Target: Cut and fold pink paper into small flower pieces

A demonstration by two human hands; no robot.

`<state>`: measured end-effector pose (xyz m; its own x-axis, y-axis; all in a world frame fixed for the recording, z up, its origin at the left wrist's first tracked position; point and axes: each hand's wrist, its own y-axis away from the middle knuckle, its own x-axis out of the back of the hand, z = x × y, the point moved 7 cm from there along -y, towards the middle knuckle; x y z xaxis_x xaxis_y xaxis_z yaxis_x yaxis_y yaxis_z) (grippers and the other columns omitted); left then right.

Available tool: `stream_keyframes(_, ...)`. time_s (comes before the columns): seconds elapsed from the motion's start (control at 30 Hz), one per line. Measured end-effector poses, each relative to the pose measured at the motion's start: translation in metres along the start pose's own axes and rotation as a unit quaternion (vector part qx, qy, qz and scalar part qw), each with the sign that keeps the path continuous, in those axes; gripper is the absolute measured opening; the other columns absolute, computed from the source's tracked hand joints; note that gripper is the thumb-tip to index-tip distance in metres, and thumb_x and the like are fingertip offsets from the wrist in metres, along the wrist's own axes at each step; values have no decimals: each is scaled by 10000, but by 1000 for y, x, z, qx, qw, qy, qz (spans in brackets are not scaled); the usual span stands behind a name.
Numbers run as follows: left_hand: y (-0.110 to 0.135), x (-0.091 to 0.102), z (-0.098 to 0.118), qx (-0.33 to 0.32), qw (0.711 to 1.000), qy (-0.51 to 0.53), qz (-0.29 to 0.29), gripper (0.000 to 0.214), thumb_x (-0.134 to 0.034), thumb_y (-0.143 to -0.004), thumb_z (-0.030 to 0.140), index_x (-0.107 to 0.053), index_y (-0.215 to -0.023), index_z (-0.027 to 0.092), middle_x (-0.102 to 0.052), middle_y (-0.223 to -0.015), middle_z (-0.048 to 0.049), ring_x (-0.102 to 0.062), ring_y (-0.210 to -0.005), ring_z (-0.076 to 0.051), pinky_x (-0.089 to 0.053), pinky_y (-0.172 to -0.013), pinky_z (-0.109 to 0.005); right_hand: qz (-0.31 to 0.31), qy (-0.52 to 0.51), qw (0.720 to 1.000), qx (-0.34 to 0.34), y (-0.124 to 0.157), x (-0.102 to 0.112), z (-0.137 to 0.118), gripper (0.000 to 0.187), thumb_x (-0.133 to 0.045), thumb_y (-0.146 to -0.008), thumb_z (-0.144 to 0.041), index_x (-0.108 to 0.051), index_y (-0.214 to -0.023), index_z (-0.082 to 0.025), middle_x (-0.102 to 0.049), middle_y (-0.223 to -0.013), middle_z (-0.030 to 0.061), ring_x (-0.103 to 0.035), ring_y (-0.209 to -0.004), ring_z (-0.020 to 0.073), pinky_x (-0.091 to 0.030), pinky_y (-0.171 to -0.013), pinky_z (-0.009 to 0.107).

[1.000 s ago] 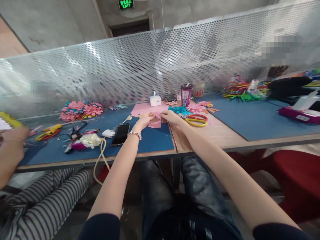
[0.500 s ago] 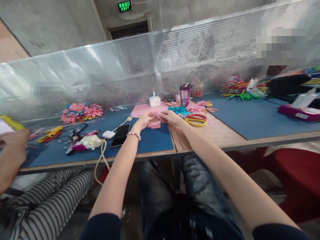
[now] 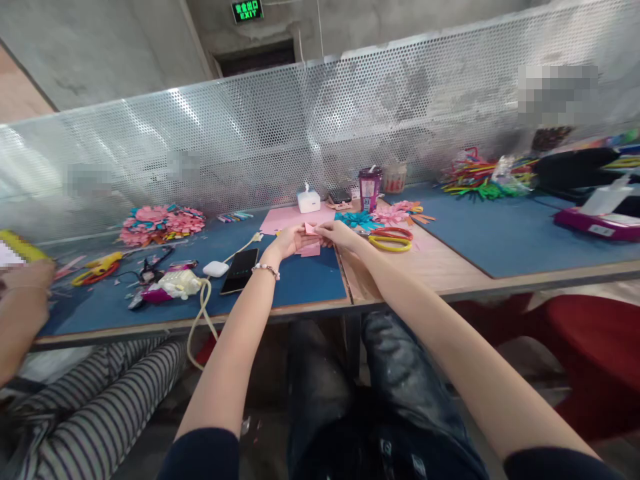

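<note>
Between my two hands is a small piece of pink paper [image 3: 311, 229], bent up in the middle. My left hand [image 3: 291, 241] grips it from the left, with a beaded bracelet on the wrist. From the right, my right hand [image 3: 336, 233] pinches its other side. Below the hands, more pink paper pieces [image 3: 311, 250] lie on the blue mat [image 3: 310, 283]. A larger pink sheet [image 3: 280, 219] rests behind them. Scissors with red and yellow handles [image 3: 393, 240] lie to the right of my right hand.
A phone [image 3: 240, 271], a white charger [image 3: 215, 269] and a cable lie left. Behind stand a white box [image 3: 309, 201] and a purple cup [image 3: 370, 190]. Pink and blue paper flowers [image 3: 160, 225] are piled back left. Another person's hand [image 3: 30, 277] is at the far left.
The pink paper between my hands has gone from nearly flat to bent up, with my fingers shifted around it. The view has moved slightly.
</note>
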<state>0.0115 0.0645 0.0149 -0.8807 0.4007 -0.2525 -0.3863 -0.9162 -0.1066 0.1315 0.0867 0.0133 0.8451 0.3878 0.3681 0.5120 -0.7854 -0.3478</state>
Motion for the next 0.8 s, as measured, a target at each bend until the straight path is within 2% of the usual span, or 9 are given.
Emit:
stream_keyframes(0.1, -1, 1, -1, 17, 1000, 20, -7, 330, -430, -832, 139, -626, -1088, 65, -728, -938, -169, -703, -927, -244, -461, -1005, -463, 8, 6, 1000, -12, -1, 1, 3, 352, -573, -881, -458, -615, -753, -133, -648, -572, 7, -575, -460, 83, -462, -438, 160)
stream_keyframes(0.23, -1, 0, -2, 11, 1000, -9, -13, 319, -483, -790, 54, -626, -1072, 96, -729, -931, -136, -704, -928, -224, -461, -1015, -441, 8, 20, 1000, -19, -2, 1, 5, 348, -565, -892, -431, -618, -736, -124, -623, -538, 6, -572, -458, 88, -460, -441, 161)
stream_keyframes(0.33, -2, 2, -3, -4, 1000, -24, -14, 263, -499, -784, 24, -640, -994, 97, -723, -949, -129, -698, -941, -210, -462, -1023, -423, 6, 35, 999, 3, -2, -2, 2, 330, -591, -874, -426, -666, -968, -118, -638, -599, 5, -552, -455, 81, -445, -429, 162)
stream_keyframes(0.4, -3, 5, -2, -20, 1000, -22, -2, 216, -498, -791, 23, -637, -940, 93, -716, -972, -133, -695, -941, -210, -470, -1014, -438, 16, 56, 998, 28, -2, -3, -2, 449, -672, -811, -413, -625, -1170, -148, -669, -717, 13, -540, -476, 70, -431, -425, 156)
stream_keyframes(0.47, -4, 9, -1, -33, 999, -19, 12, 191, -496, -791, 18, -628, -907, 93, -710, -990, -135, -694, -939, -210, -481, -999, -452, 36, 84, 994, 53, -1, -2, -7, 577, -752, -731, -374, -594, -1248, -172, -678, -824, 25, -535, -517, 65, -427, -442, 151)
stream_keyframes(0.53, -4, 11, 0, -35, 999, -21, 18, 172, -499, -795, 22, -624, -890, 91, -708, -985, -135, -696, -929, -211, -495, -979, -455, 53, 106, 991, 67, 0, -1, -11, 562, -764, -715, -340, -618, -1228, -166, -679, -865, 36, -526, -542, 64, -421, -457, 147)
stream_keyframes(0.67, -3, 8, -1, -22, 999, -28, 5, 187, -502, -817, 43, -637, -939, 87, -717, -907, -122, -707, -880, -208, -520, -936, -452, 40, 125, 989, 70, 2, -4, -15, 430, -668, -807, -380, -666, -1181, -169, -692, -856, 42, -511, -521, 63, -402, -434, 145)
stream_keyframes(0.8, -3, 9, -4, -2, 999, -22, 24, 207, -507, -904, 205, -639, -1016, 92, -723, -874, -141, -715, -840, -219, -539, -889, -438, 30, 129, 990, 55, 3, -5, -15, 424, -567, -873, -446, -662, -1189, -181, -689, -806, 30, -532, -487, 80, -403, -403, 162)
